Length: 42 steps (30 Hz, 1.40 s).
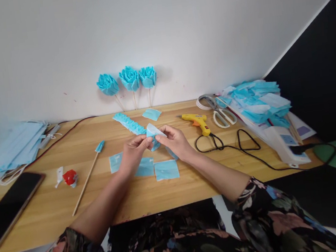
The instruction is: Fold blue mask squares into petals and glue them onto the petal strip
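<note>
Between my two hands is a small piece of blue-and-white face mask fabric (153,130), partly folded, its white side showing at the top. My left hand (134,149) pinches its left edge, and my right hand (176,139) pinches the right edge. Below them on the table lie several flat blue fabric rectangles, one of them a whole rectangle (167,170) in front, others partly hidden by my left hand. Behind my hands stretches a row of folded blue petals (129,123). A single blue piece (152,114) lies farther back.
Three blue fabric flowers (129,79) on sticks lean at the wall. A stick with a blue tip (89,175), red wrapper (70,178), phone (10,208) and face masks (15,144) are left. Right are a yellow glue gun (197,122), scissors (222,114), fabric scraps (254,102) and power strip (286,145).
</note>
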{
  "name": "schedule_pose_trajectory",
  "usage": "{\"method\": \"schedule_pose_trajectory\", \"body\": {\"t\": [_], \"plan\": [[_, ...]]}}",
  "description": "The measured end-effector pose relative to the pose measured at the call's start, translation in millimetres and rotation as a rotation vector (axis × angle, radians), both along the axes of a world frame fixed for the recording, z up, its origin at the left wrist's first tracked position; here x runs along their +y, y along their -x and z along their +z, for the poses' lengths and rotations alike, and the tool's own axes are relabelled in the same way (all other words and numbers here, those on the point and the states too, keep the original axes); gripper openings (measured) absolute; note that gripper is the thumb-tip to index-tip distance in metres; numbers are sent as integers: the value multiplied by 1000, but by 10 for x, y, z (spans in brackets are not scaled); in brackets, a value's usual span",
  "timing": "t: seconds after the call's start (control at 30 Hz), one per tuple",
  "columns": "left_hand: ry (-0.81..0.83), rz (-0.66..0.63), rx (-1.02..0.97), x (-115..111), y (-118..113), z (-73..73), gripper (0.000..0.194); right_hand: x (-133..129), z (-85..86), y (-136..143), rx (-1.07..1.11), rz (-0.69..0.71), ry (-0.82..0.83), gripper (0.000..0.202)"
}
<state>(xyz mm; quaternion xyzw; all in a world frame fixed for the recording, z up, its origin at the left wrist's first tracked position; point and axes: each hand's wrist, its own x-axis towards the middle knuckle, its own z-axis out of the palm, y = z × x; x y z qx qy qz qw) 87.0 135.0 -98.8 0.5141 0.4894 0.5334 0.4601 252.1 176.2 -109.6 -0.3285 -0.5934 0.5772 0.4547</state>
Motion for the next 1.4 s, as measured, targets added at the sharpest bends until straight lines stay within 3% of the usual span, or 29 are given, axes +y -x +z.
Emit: {"method": "schedule_pose_trajectory", "body": {"t": [0.37, 0.67, 1.07, 1.4], "plan": [[-8, 19, 4, 18, 13, -37, 28, 0, 5, -19, -15, 37, 1, 24], [-9, 98, -49, 25, 45, -34, 31, 30, -44, -29, -36, 84, 11, 60], [-1, 69, -76, 34, 42, -47, 30, 24, -28, -67, -55, 23, -46, 52], [21, 25, -39, 10, 18, -31, 31, 31, -6, -81, -33, 50, -119, 67]]}}
